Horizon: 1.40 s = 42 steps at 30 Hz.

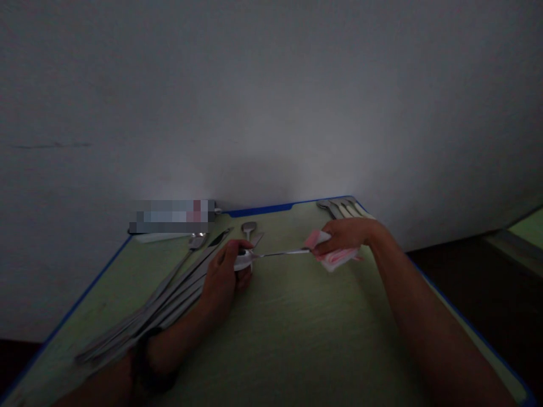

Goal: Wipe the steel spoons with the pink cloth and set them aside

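Note:
A metal spoon is stretched level between my two hands above the table. My left hand is closed around its bowl end. At the handle end, my right hand grips a folded pink and white cloth, which is wrapped against the handle. Just beyond my left fingers lies another spoon, partly hidden by them. Several long metal utensils lie in a bundle to the left of my left forearm, with a spoon-like head among them. Several more spoons lie side by side behind my right hand.
The pale green tabletop has a blue edge and stands against a grey wall. A blurred-out box-like object sits at the back left corner. Another green surface shows at the far right.

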Each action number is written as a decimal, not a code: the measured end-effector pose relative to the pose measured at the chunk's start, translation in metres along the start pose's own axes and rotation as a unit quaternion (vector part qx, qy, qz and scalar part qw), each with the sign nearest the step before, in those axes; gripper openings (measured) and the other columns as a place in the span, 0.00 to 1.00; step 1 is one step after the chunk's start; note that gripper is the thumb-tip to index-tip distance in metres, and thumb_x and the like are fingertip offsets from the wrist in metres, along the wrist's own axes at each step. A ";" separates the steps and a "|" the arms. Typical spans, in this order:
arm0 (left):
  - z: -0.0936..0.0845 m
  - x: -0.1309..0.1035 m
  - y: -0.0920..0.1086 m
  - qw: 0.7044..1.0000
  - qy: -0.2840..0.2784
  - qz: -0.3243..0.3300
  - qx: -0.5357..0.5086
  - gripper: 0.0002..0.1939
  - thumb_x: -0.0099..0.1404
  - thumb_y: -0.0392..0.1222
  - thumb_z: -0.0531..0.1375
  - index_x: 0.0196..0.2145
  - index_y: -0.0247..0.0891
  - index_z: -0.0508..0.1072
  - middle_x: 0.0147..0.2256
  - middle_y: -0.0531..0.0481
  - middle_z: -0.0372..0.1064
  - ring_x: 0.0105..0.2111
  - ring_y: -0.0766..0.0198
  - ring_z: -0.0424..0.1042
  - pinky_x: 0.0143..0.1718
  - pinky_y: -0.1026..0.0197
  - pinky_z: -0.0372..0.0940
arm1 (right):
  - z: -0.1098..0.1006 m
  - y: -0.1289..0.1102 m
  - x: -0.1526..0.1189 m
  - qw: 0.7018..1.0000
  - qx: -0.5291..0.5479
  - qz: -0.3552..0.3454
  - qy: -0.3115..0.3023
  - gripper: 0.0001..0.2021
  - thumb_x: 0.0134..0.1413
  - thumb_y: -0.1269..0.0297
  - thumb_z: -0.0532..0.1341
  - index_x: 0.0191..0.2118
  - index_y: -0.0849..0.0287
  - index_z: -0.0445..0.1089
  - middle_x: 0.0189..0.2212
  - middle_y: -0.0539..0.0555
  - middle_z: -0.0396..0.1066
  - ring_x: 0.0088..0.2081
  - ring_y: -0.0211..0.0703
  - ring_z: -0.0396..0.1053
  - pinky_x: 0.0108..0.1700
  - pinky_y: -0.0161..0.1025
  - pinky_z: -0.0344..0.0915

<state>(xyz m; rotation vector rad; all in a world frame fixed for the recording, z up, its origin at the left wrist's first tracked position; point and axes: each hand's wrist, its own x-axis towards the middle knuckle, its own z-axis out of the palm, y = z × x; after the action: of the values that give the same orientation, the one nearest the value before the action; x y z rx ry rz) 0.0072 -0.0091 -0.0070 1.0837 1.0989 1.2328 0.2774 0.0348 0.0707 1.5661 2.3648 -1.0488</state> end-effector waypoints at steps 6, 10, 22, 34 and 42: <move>0.000 -0.001 0.004 0.998 -0.013 -0.026 0.054 0.17 0.66 0.55 0.50 0.36 0.39 0.66 0.12 0.62 0.53 0.10 0.71 0.54 0.10 0.73 0.48 | 0.019 -0.044 0.013 0.996 -0.079 -0.051 -0.001 0.17 0.48 0.51 0.59 0.28 0.62 0.73 0.22 0.52 0.69 0.21 0.35 0.61 0.23 0.33 0.51; 0.002 -0.006 0.005 0.995 -0.050 -0.022 0.089 0.16 0.66 0.55 0.50 0.41 0.41 0.65 0.14 0.62 0.55 0.11 0.71 0.57 0.11 0.72 0.50 | 0.035 -0.069 0.028 0.990 -0.052 -0.132 0.003 0.15 0.51 0.54 0.58 0.31 0.62 0.73 0.25 0.52 0.70 0.24 0.35 0.62 0.25 0.31 0.53; 0.007 -0.014 0.004 0.984 -0.113 0.081 0.112 0.18 0.63 0.50 0.56 0.47 0.40 0.58 0.20 0.60 0.63 0.14 0.72 0.59 0.14 0.71 0.56 | 0.032 -0.052 0.027 0.988 0.051 -0.141 -0.032 0.17 0.53 0.52 0.56 0.36 0.62 0.72 0.25 0.49 0.67 0.25 0.33 0.60 0.27 0.30 0.55; 0.007 -0.014 0.008 0.967 -0.105 0.063 0.224 0.13 0.59 0.50 0.59 0.36 0.38 0.65 0.23 0.56 0.65 0.20 0.67 0.64 0.18 0.67 0.58 | 0.041 -0.060 0.032 0.973 0.093 -0.207 -0.040 0.10 0.53 0.60 0.57 0.32 0.62 0.70 0.21 0.46 0.64 0.22 0.31 0.58 0.25 0.29 0.55; 0.005 -0.008 0.005 0.994 -0.075 0.069 0.047 0.10 0.61 0.45 0.57 0.36 0.40 0.60 0.18 0.60 0.61 0.14 0.70 0.60 0.13 0.69 0.56 | 0.025 -0.029 0.023 0.979 0.136 -0.144 -0.056 0.13 0.50 0.56 0.60 0.35 0.61 0.74 0.25 0.49 0.70 0.23 0.32 0.61 0.25 0.30 0.56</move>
<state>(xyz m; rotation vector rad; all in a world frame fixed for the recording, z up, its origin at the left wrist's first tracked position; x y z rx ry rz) 0.0108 -0.0172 -0.0006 1.3214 0.9874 1.1958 0.2356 0.0316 0.0555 1.2156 2.5067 -1.5344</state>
